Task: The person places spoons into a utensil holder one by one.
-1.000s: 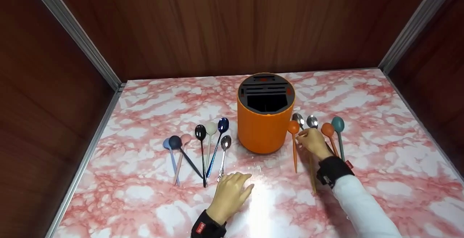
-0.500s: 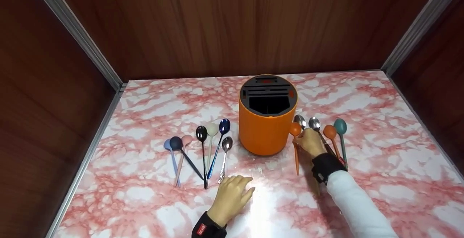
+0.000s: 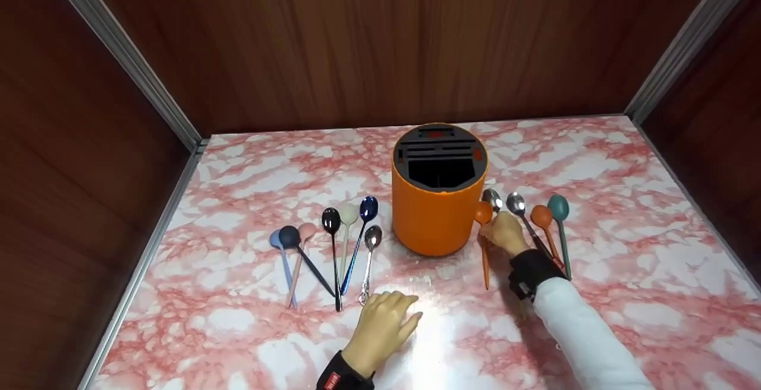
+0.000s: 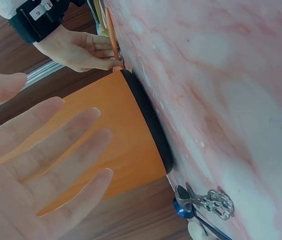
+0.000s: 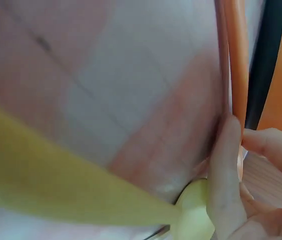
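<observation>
My right hand (image 3: 504, 232) is just right of the orange canister, its thumb and fingertip pinching the handle of an orange spoon (image 3: 483, 213) close below the bowl. In the right wrist view the thumb and a finger meet on either side of this orange handle (image 5: 237, 60). A yellow spoon (image 5: 70, 175) lies beside that hand, mostly hidden by the arm in the head view. My left hand (image 3: 383, 324) hovers with fingers spread loosely, holding nothing, near the handle end of a small silver spoon (image 3: 373, 236) with an ornate handle.
The orange canister (image 3: 437, 223) has a dark slotted top (image 3: 443, 183). Left of it lie several spoons, including a blue one (image 3: 368, 207), a black one (image 3: 331, 220) and a navy one (image 3: 289, 236). To the right are silver spoons (image 3: 516, 203), another orange spoon (image 3: 541, 216) and a teal spoon (image 3: 558, 207).
My right hand has shifted slightly left onto the nearer orange spoon, and its fingers have closed on the handle. My left hand has barely moved.
</observation>
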The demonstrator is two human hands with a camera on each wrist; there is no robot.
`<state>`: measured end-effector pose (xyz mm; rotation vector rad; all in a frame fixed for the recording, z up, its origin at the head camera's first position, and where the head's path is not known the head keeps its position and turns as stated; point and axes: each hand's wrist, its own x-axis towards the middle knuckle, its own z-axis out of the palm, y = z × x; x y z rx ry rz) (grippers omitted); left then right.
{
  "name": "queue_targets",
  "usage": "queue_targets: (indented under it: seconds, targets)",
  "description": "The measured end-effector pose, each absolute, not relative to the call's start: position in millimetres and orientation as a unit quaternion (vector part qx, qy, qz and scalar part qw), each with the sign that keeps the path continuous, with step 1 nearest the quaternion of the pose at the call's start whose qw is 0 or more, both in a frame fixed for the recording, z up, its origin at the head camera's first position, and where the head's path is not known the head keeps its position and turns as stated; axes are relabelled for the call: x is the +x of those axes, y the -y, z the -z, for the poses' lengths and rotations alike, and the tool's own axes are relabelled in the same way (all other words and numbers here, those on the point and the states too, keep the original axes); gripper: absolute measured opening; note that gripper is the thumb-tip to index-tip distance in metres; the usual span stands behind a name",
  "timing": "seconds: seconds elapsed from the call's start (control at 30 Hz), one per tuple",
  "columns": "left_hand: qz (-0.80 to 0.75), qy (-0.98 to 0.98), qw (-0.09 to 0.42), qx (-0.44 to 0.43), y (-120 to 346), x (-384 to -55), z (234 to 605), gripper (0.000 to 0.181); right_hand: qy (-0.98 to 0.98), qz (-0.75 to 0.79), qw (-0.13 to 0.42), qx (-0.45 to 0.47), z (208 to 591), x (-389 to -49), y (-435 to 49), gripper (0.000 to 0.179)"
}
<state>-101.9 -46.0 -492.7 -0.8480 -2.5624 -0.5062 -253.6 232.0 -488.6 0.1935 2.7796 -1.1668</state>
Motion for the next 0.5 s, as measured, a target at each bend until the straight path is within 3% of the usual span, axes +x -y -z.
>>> queue_targets:
  seconds: [0.27, 0.37, 0.5]
  targets:
    - [0.186, 0.914, 0.172, -0.317, 43.2, -104.3, 493.1, 0.02, -0.817, 0.549, 0.144, 0.104, 481.5, -246.0, -241.1, 0.018]
    - [0.19, 0.914, 0.164, -0.319, 42.6, -103.9, 494.5, 0.02, -0.791, 0.585, 0.149, 0.097, 479.2, -240.5, -246.9, 0.027]
    - [0.196, 0.914, 0.152, -0.321, 41.9, -103.4, 495.9, 0.02, -0.743, 0.65, 0.136, 0.085, 478.4, -231.5, -254.0, 0.021]
